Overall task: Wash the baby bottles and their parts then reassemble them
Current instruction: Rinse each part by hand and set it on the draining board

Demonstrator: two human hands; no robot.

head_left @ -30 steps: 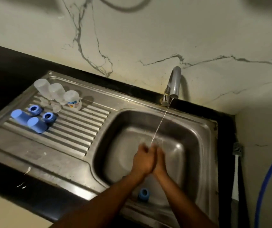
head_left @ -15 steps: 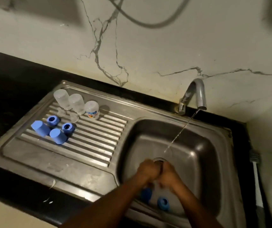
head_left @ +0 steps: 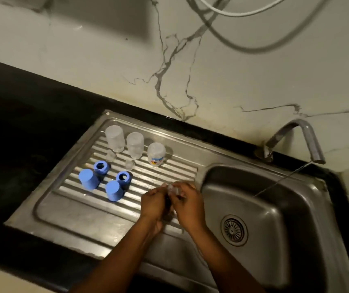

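Over the ribbed drainboard (head_left: 165, 172), right by the basin edge, both hands are bunched together with a small clear part (head_left: 174, 189) caught between them. It sits up at the tips: the left hand (head_left: 154, 203) has its fingers curled in on it from one side and the right hand (head_left: 188, 205) has its fingers curled round it from the other, so both are clamped on it. It's too blurry to tell exactly which piece it is. Further back on the drainboard, well apart from the hands, there are 3 bottles (head_left: 135, 144) upside down in a row, 2 clear teats (head_left: 130, 164) just in front of them, then 2 blue rings (head_left: 101, 167) and 2 blue caps (head_left: 88, 179). The tap (head_left: 308, 136) is running a thin stream into the sink (head_left: 275, 208)
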